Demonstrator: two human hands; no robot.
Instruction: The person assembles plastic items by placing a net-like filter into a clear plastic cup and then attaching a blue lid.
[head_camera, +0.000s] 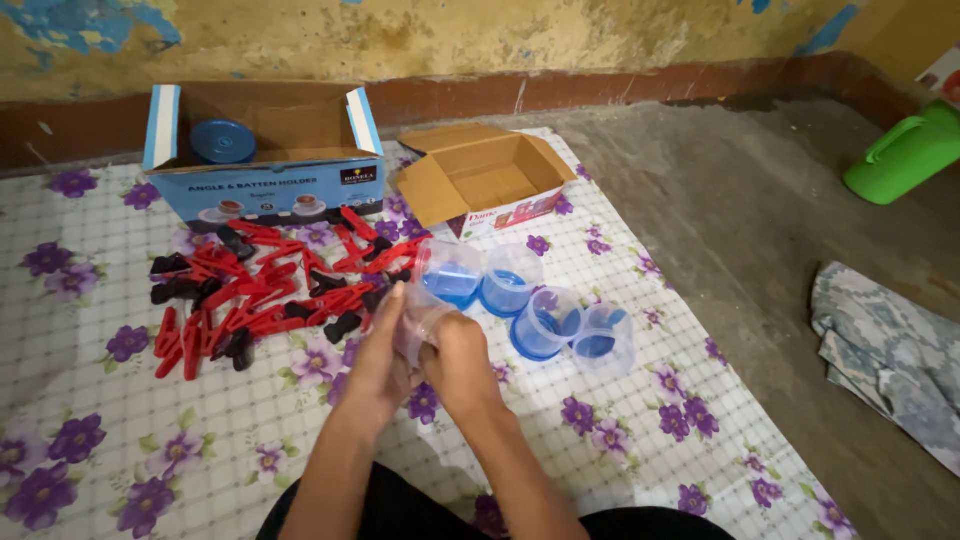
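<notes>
Both hands meet over the floral mat (120, 470), gripping one clear jar (418, 325) between them. Left hand (378, 365) wraps the jar's left side, fingers up along the wall. Right hand (458, 365) is clenched on the near end, looks like a twisting or capping hold, though the palm hides whether a lid is under it. Two-handed grip makes sense: one hand steadies the body, the other works the end.

The jar sits just in front of the red pile (255, 290), at the mat's centre, held off the mat or barely on it; can't tell which.

Four more clear jars with blue lids (530, 300) lie on their sides in a loose row to the right of the hands, touching or nearly so. Probably tipped over so they stay put and stay within reach.

The red pile is many small red plastic pieces mixed with a few black ones, spread left of the hands, close to the boxes.

Packages:
- Blue box (265, 190), back left, standing open with flaps up, brown inside, white print and small product pictures on the front face. A blue lid (222, 142) rests inside it.
- Small brown box (480, 175), to its right, open and empty, red and white printed side facing the camera.

Off the mat: green jug (900, 155) at far right on bare floor, patterned cloth (885, 350) below it.
</notes>
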